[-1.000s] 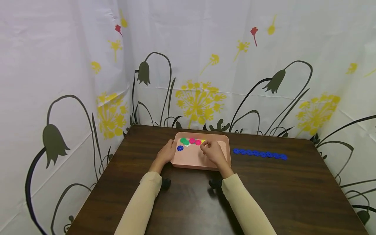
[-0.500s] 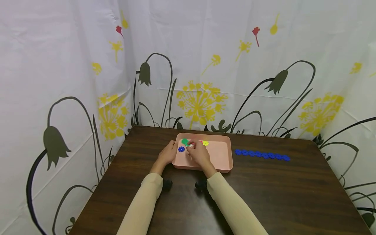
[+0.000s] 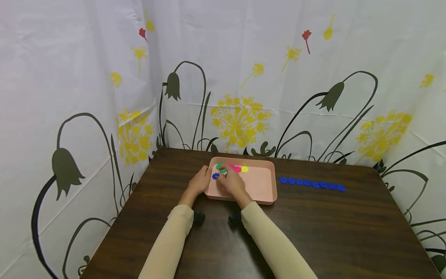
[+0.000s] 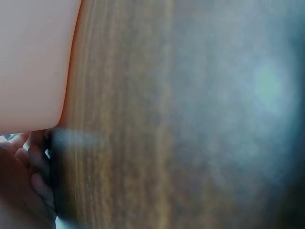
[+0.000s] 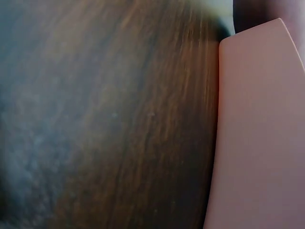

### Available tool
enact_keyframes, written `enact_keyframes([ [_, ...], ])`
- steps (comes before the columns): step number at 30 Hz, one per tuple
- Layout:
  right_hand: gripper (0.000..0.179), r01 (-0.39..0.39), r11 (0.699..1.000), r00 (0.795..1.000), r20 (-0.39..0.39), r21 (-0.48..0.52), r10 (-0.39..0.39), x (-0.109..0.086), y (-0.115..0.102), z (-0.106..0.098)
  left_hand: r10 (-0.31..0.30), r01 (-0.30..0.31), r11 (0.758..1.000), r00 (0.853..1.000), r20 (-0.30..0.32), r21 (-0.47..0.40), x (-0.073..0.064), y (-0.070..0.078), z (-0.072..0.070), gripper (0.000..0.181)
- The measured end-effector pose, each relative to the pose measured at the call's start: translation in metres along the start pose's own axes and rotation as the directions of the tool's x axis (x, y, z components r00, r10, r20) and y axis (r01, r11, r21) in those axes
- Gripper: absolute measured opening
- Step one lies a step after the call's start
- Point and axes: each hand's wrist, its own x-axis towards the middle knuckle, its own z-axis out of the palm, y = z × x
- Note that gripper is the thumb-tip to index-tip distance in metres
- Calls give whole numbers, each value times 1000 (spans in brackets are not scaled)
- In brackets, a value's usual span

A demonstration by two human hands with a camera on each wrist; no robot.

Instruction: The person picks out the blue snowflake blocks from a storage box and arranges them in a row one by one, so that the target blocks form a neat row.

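Note:
A shallow pink tray [image 3: 256, 193] stands on the table with small flower-shaped pieces inside. My left hand [image 3: 200, 180] holds the tray by its left side; in the left wrist view, its fingers [image 4: 40, 162] lie against the tray's outer corner. My right hand [image 3: 231, 181] reaches over the tray's left part, thumb and index finger spread apart. Between those fingertips shows a green and white piece [image 3: 223, 171]. A blue flower piece [image 3: 215, 176] lies just left of the thumb. Behind the hand are a green piece [image 3: 218, 166], pink pieces [image 3: 238, 169] and a yellow piece [image 3: 245, 169].
A row of several blue flower pieces [image 3: 311, 183], set edge to edge, lies on the dark wooden table [image 3: 313, 221] right of the tray. A white curtain [image 3: 240, 46] with printed flowers hangs behind the table's far edge.
My right hand has moved left across the tray, from beside the yellow piece to the green, white and blue pieces. The yellow piece now shows uncovered. My left hand stays at the tray's side.

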Motion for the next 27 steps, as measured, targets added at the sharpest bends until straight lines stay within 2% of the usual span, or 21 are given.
enact_keyframes([
  [6,45,-6,993,998,55,-115,13,4,-2,2,2,-2,1000,1000,0,10,1,0,1,68],
  [12,44,-27,982,998,48,-186,36,6,-4,6,-4,4,1000,1000,8,2,-1,3,-1,64],
  [16,44,-37,977,998,32,-208,45,6,-3,7,-6,6,1000,1000,21,-4,-3,5,-1,64],
  [27,38,-36,971,999,21,-235,43,7,-5,8,-2,2,1000,1000,9,3,-4,5,-2,65],
])
